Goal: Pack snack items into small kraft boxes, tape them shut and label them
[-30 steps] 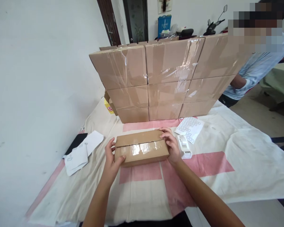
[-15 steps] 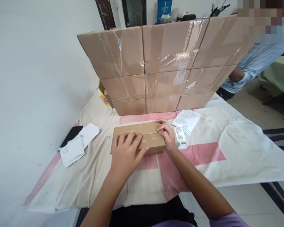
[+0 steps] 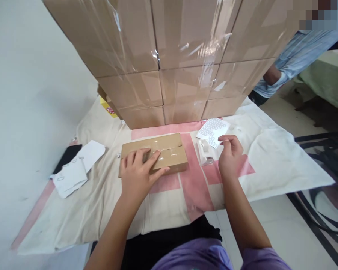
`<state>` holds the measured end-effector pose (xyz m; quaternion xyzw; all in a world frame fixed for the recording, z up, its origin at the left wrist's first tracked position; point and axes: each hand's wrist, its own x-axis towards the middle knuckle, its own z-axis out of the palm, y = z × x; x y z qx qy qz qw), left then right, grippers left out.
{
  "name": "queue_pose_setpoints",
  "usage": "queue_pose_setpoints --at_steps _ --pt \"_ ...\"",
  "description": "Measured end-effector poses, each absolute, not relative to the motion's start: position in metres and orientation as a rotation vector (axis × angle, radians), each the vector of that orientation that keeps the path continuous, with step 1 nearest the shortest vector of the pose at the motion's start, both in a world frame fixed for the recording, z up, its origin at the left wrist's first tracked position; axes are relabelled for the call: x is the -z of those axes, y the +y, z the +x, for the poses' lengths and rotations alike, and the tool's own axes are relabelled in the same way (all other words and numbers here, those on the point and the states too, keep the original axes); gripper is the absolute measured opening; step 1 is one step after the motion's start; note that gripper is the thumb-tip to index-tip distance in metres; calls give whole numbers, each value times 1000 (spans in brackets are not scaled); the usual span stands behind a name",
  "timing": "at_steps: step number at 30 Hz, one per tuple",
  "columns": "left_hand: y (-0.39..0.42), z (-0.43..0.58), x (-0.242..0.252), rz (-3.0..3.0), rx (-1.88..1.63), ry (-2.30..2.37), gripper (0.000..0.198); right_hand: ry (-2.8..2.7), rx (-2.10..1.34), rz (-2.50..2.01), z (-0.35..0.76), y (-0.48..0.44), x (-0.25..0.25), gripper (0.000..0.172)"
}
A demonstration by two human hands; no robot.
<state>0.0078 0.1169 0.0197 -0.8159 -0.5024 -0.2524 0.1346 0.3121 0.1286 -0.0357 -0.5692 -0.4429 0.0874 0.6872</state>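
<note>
A closed brown cardboard box (image 3: 171,152) lies on the cloth-covered table in front of me, with clear tape on its top. My left hand (image 3: 139,170) rests flat on the box's left part, fingers spread. Off to the right, my right hand (image 3: 229,152) is raised over the cloth with its fingers curled and the thumb side near the index finger; whether something small is between them cannot be made out. Between the box and that hand stands a white tape dispenser (image 3: 205,153). A white sheet with printed outlines (image 3: 213,131) lies just behind the dispenser.
Stacked cardboard boxes (image 3: 186,86) wrapped in clear film rise behind the box. White papers (image 3: 73,176) and a black item (image 3: 66,159) lie at the left by the wall. A yellow carton (image 3: 108,108) sits behind left. A person's sleeve (image 3: 293,60) shows at right.
My right hand has left the box's right end and moved right, past the tape dispenser. My left hand stays on the box. The view has tilted down.
</note>
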Motion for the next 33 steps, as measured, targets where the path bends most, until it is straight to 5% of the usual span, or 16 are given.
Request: queue_pose_setpoints --at_steps 4,8,17,33 --pt "105 11 -27 -2636 1086 -961 24 -758 -531 -1449 343 111 61 24" --pt "83 51 -14 -2995 1421 -396 22 -672 -792 -1451 344 106 71 30" --pt "133 203 71 -3179 1516 -1264 82 -633 -1209 -1678 342 114 40 36" --pt "154 216 102 -2940 1768 -1406 75 -641 -1430 -1904 349 124 20 35"
